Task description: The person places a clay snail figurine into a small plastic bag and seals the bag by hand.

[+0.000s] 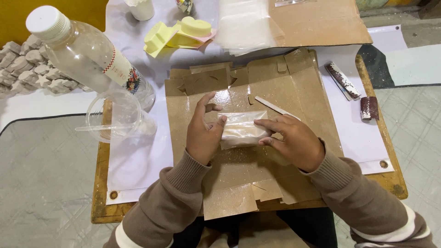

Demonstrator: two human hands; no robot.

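A small clear plastic packet (240, 128) with a pale block inside lies on a flattened brown cardboard box (294, 87) dusted with glitter. My left hand (203, 133) grips the packet's left end, thumb on top. My right hand (294, 140) presses its fingers on the packet's right end. A thin white stick (271, 105) lies on the cardboard just beyond my right fingers.
A clear plastic bottle (87, 53) and a clear cup (117, 115) with a stirrer stand at left. Yellow moulds (177, 32), a white cup (141, 8) and clear bags (243, 23) sit farther back. Two glittery tools (353, 87) lie at right. Small pale cast pieces (27, 64) are piled far left.
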